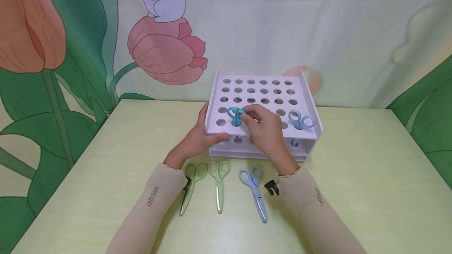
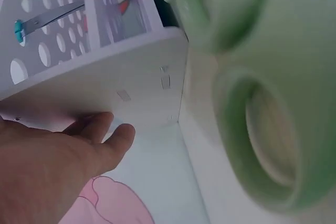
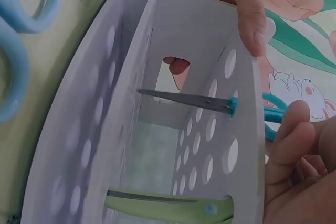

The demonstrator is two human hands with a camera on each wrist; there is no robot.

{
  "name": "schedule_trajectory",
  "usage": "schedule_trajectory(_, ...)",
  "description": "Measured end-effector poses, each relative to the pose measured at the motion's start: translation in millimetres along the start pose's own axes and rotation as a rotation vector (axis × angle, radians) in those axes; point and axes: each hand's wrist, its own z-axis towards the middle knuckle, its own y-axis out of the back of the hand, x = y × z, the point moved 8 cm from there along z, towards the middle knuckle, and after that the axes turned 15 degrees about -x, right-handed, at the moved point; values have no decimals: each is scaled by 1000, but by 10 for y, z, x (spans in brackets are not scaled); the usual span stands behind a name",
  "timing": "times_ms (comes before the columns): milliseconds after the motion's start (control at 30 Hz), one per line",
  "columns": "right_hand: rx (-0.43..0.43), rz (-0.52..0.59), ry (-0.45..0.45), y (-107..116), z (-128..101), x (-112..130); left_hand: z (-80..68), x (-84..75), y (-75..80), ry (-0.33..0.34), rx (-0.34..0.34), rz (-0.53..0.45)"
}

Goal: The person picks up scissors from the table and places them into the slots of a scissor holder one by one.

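Observation:
A white rack (image 1: 261, 93) with rows of round holes stands mid-table. My right hand (image 1: 247, 117) pinches the handles of teal scissors (image 1: 234, 116), whose blade (image 3: 194, 99) passes down through a front-row hole into the rack (image 3: 105, 103). At the rack's front left corner, my left hand (image 1: 215, 138) grips it, with the thumb (image 3: 252, 9) over the top edge and the fingers (image 2: 105, 135) against the side wall (image 2: 121, 82). Light blue scissors (image 1: 301, 120) stand in a hole at the front right.
On the yellow-green table (image 1: 353, 175), in front of the rack, lie two green scissors (image 1: 190, 185) (image 1: 219, 183) and blue scissors (image 1: 254, 189). A flower-printed backdrop (image 1: 166, 50) closes off the far edge. A green handle (image 2: 262, 129) looms blurred in the left wrist view.

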Motion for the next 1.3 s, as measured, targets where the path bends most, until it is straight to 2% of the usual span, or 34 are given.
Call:
schedule_trajectory(233,72,-82,-27,-50,4,3,23,-30,-17,-7,26,-149)
schedule_trajectory(367,102,-104,-35,-76,-8,3,13,-8,6,47,5,-183)
schedule_trajectory(467,113,-115,-36,-84,-19,6,-5,21,28,81,-9,-159)
schedule_trajectory(767,140,-131,-23,-93,-23,19,-41,21,58,64,-15,8)
schedule_trajectory(1033,141,-144,-24,-81,-37,29,-132,-295,50,44,28,53)
schedule_trajectory(1200,115,-152,-19,5,-47,47,-53,-116,22,30,36,69)
schedule_trajectory(1300,58,-169,43,125,-57,103,-3,-12,4,11,38,65)
